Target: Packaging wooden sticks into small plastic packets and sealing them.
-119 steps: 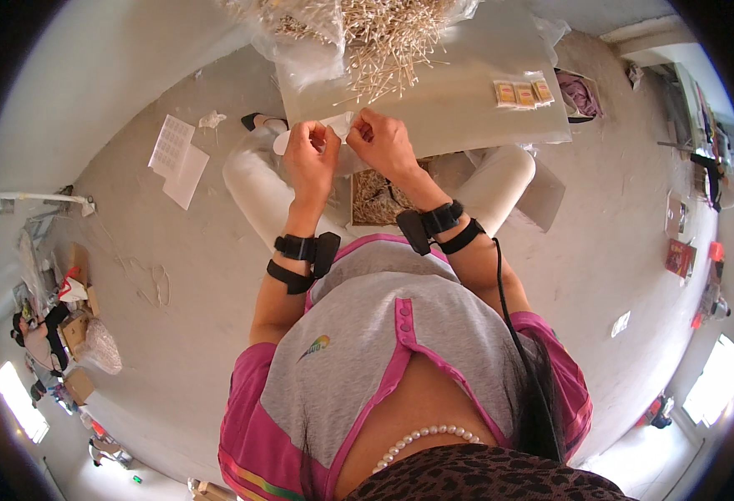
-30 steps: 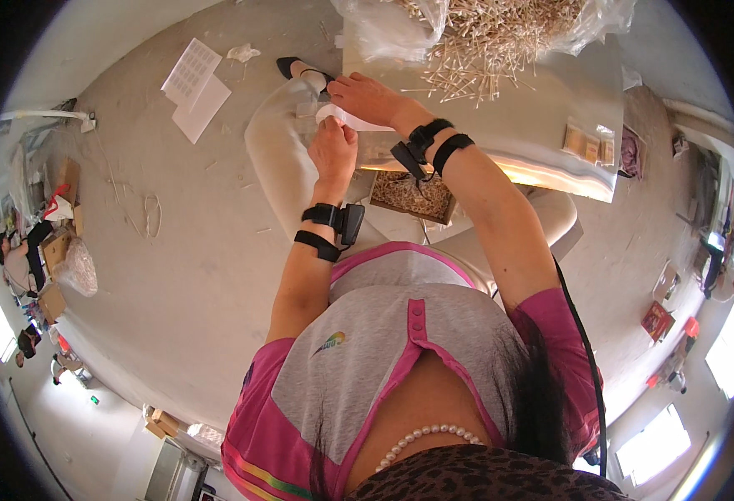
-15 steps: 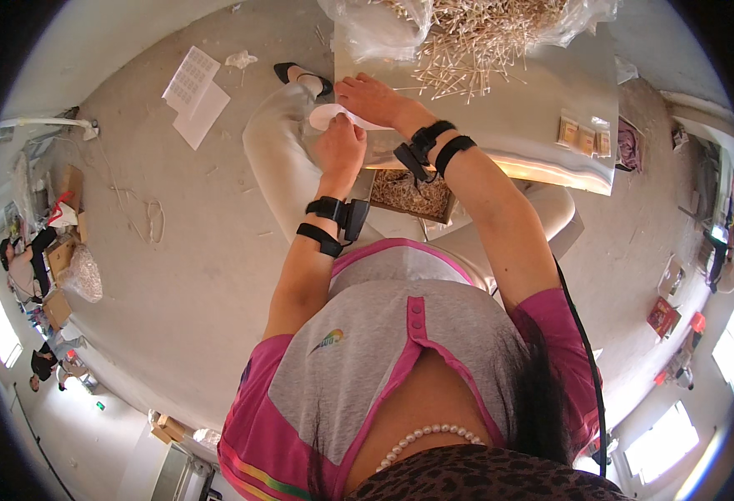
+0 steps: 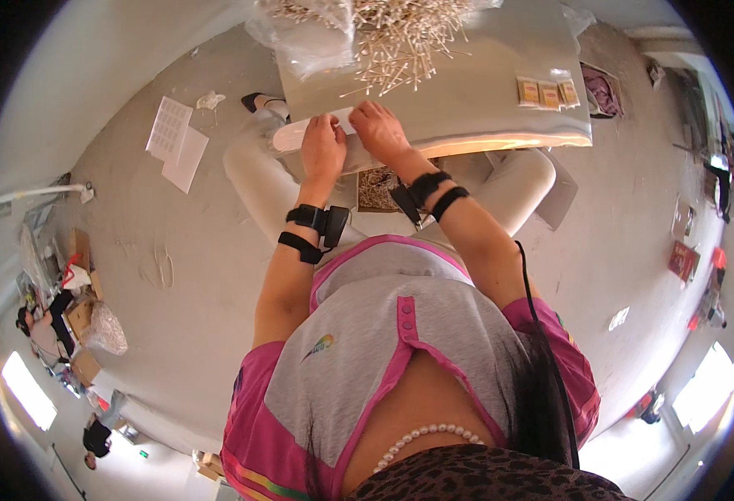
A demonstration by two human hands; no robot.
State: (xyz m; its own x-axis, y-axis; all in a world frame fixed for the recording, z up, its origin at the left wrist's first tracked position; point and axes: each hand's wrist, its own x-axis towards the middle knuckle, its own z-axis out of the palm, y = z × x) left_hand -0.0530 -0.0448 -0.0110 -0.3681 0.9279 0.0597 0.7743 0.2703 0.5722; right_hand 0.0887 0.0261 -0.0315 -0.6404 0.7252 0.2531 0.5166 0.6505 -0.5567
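Left hand (image 4: 323, 149) pinches the white strip (image 4: 290, 137) at the desk (image 4: 467, 104), right hand (image 4: 378, 132) curled at its other end, grip unclear, likely steadying it.

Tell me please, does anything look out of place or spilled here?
Yes: two overlapping paper sheets and a crumpled white scrap lie on the floor at left, as if dropped; on the table, loose swabs spread untidily.

The wide head camera looks down from close above the shirt (image 4: 358, 334) and table (image 4: 500, 54); the far walls (image 4: 116, 478) are hard to judge.
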